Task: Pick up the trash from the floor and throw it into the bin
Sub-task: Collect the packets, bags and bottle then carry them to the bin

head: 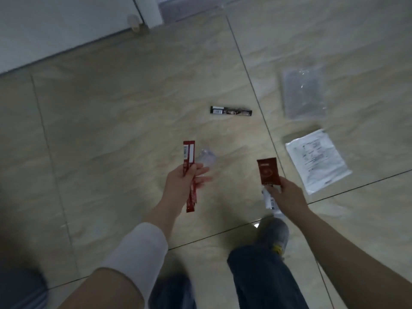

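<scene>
My left hand (186,182) grips a long red stick wrapper (189,155) upright above the tiled floor. My right hand (284,192) holds a dark red sachet (268,171) and a white wrapper (268,200) below it. On the floor lie a black stick wrapper (231,111) ahead, a small clear plastic scrap (207,159) just beyond my left hand, a clear plastic bag (304,92) at the right, and a white printed pouch (316,160) nearer me. No bin is in view.
Beige floor tiles (124,121) with dark grout lines fill the view. A white wall and door frame (147,10) run along the top left. My jeans leg (260,277) and grey shoe (273,234) stand at the bottom centre.
</scene>
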A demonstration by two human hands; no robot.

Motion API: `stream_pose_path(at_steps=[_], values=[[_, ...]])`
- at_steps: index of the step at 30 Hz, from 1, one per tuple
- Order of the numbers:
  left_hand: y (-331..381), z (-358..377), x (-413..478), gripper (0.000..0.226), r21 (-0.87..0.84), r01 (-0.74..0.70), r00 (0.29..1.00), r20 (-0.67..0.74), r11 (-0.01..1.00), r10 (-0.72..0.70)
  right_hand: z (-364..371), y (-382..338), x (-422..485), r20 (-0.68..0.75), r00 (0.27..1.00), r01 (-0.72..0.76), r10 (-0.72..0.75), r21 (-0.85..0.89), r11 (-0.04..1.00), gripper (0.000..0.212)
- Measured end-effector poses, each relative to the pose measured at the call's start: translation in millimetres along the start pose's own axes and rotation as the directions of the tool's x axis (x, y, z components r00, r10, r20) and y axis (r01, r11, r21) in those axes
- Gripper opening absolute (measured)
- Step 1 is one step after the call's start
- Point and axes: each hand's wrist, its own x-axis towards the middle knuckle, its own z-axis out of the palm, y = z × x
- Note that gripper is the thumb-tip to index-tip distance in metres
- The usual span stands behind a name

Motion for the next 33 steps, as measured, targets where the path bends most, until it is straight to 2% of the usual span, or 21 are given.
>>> stream_pose_path(at_steps=[5, 8, 10, 12, 14, 17, 19, 23, 28, 31, 33], values=[[2, 55, 27, 0.022, 0.292, 0.037, 0.999, -0.046, 0.956, -0.024, -34, 23, 10, 0.12, 0.991, -0.06, 0.052, 0.065, 0.996, 0.026], [-6, 92, 49, 0.026, 0.449, 0.066, 0.998, -0.009, 0.891, -0.069, -58, 42, 26, 0.148, 0.988, -0.036, 0.036, 0.002, 0.999, 0.023], [-7, 110, 70, 0.024, 0.577, 0.033, 0.999, -0.008, 0.816, -0.036, -70, 53, 45, 0.15, 0.988, -0.042, 0.047, -0.038, 0.998, 0.024], [-5, 123, 102, 0.026, 0.749, -0.053, 0.999, 0.048, 0.66, 0.025, -75, 64, 71, 0.12, 0.991, -0.061, 0.065, -0.029, 0.998, 0.026], [0, 134, 137, 0.03, 0.877, -0.135, 0.991, 0.126, 0.461, 0.051, -73, 72, 99, 0.086, 0.994, -0.065, 0.066, -0.025, 0.998, 0.027], [4, 144, 202, 0.036, 0.943, -0.27, 0.96, 0.249, 0.195, 0.127, -58, 81, 139, 0.066, 0.997, -0.028, 0.028, 0.006, 1.0, 0.025], [6, 146, 245, 0.036, 0.954, -0.284, 0.945, 0.261, 0.098, 0.197, -46, 87, 164, 0.058, 0.998, -0.011, 0.007, 0.059, 0.998, 0.025], [-5, 134, 295, 0.039, 0.957, -0.292, 0.938, 0.286, -0.002, 0.194, -32, 96, 195, 0.076, 0.997, -0.018, 0.008, 0.139, 0.99, 0.027], [-23, 129, 296, 0.049, 0.959, -0.277, 0.915, 0.283, -0.063, 0.286, -35, 97, 206, 0.128, 0.991, -0.055, 0.033, 0.172, 0.983, 0.029], [-29, 133, 288, 0.055, 0.982, -0.19, 0.922, 0.171, 0.022, 0.346, -41, 101, 205, 0.124, 0.991, -0.071, 0.045, 0.211, 0.975, 0.027], [-30, 135, 290, 0.052, 0.989, -0.13, 0.932, 0.098, 0.069, 0.35, -47, 104, 205, 0.106, 0.994, -0.065, 0.04, 0.244, 0.967, 0.025]])
